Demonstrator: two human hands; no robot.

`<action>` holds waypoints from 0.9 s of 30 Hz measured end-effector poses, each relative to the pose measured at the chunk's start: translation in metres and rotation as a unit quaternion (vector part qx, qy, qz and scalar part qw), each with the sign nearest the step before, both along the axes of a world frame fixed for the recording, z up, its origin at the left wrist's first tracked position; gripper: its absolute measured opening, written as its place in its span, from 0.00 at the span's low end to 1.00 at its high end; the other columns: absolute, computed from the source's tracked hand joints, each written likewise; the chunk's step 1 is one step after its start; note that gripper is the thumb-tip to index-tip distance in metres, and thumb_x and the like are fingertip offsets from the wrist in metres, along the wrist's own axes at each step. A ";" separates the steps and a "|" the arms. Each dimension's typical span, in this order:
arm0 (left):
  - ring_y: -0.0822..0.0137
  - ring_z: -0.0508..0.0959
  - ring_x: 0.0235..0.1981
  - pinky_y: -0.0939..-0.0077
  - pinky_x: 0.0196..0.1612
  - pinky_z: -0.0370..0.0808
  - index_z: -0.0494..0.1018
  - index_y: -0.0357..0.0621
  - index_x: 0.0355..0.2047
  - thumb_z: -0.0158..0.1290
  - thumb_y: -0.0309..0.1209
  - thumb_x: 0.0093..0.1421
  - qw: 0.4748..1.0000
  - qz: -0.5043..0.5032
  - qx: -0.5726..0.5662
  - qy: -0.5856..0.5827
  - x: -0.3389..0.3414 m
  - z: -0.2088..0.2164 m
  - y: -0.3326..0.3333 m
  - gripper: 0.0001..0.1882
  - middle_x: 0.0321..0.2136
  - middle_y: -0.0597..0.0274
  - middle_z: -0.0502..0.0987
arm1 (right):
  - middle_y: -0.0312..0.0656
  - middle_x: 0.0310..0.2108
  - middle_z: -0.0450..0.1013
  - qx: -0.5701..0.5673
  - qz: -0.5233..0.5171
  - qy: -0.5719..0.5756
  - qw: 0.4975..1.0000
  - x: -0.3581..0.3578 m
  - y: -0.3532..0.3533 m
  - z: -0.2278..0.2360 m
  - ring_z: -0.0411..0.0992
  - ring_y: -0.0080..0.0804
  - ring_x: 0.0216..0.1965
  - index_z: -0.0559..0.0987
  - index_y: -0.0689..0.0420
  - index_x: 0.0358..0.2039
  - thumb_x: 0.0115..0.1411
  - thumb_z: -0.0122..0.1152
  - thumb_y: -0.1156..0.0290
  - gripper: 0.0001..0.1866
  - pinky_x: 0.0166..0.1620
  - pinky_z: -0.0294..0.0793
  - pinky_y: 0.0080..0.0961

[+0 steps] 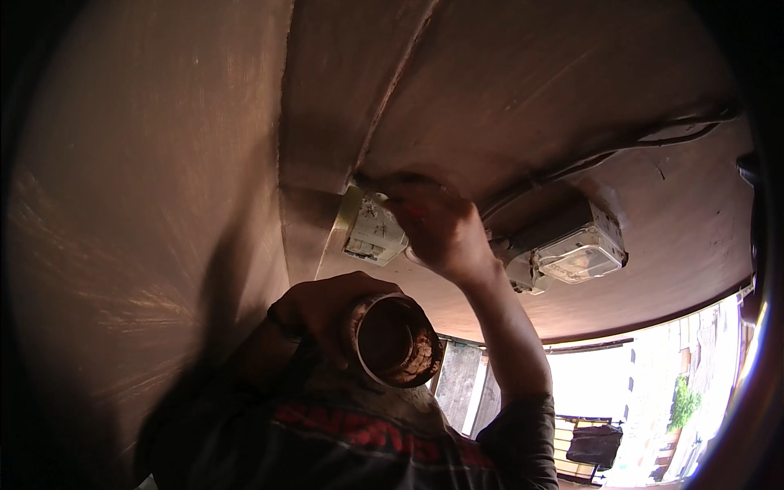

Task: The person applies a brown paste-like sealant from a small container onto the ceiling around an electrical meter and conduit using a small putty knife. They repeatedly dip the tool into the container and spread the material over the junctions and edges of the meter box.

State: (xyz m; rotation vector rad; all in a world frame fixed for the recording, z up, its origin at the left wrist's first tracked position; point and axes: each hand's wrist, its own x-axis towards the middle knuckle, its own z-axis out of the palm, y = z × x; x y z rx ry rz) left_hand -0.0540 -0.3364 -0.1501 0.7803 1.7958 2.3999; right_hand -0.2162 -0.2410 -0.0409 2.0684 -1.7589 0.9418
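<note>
My left hand [322,304] is closed around the side of a round, open-topped can [395,341]. A crusty tan-brown residue clings to the inside of the can. My right hand [437,233] is raised against the brown wall, right beside a pale, paint-spattered electrical box [375,230]. Its fingers are curled in deep shadow at the box's upper right corner. What they grip, if anything, cannot be made out.
A clear-covered meter box [578,249] is fixed to the wall on the right, with dark cables [608,153] running above it. A pale brown wall [147,204] meets it in a corner at left. Bright daylight, a dark hanging cloth [594,445] and a green plant [684,403] show at lower right.
</note>
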 end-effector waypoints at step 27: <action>0.62 0.78 0.52 0.65 0.56 0.73 0.68 0.37 0.58 0.78 0.40 0.25 0.997 0.027 -0.062 0.041 -0.005 -0.013 -0.001 0.56 0.50 0.53 0.78 | 0.42 0.31 0.81 -0.094 -0.075 -0.286 0.951 -0.002 0.057 0.027 0.79 0.24 0.27 0.80 0.61 0.40 0.59 0.66 0.79 0.08 0.27 0.77 0.21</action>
